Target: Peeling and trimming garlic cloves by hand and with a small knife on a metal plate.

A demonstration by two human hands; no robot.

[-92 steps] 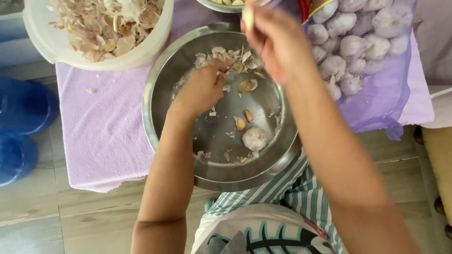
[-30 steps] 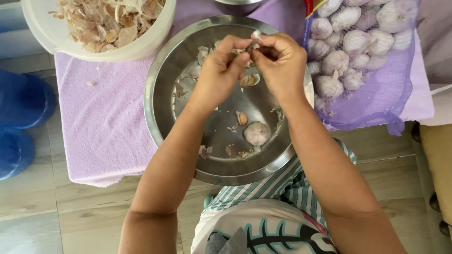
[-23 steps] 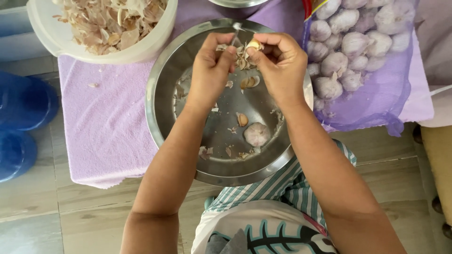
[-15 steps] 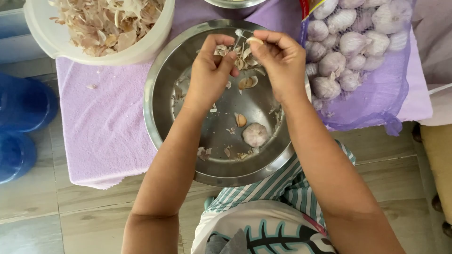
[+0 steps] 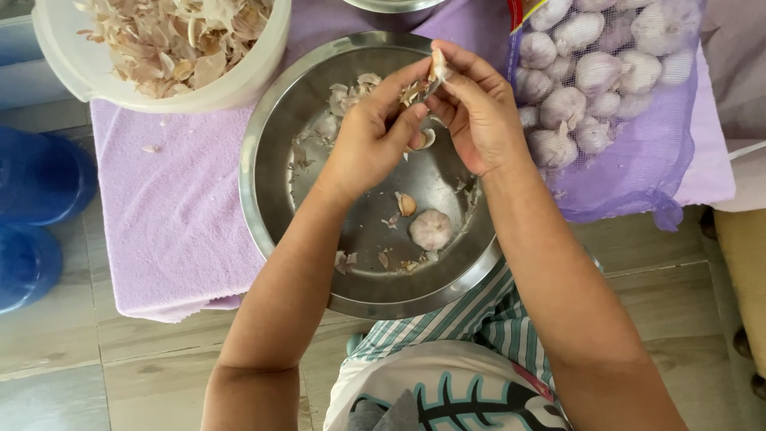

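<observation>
1. A whole garlic bulb [image 5: 431, 229] lies at 5 o'clock in the steel bowl [image 5: 267, 183].
2. Above the bowl, left hand [image 5: 375, 140] and right hand [image 5: 479, 120] meet, each grip pinching one garlic clove [image 5: 435, 68].
3. At 2 o'clock, a purple mesh bag [image 5: 614, 160] of garlic; at 10 o'clock, a white tub [image 5: 239, 84] of skins.

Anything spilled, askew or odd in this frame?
Only small things: one scrap of garlic skin lies loose on the purple cloth, outside the steel bowl and the white tub. The cloth's front edge hangs off its support.
</observation>
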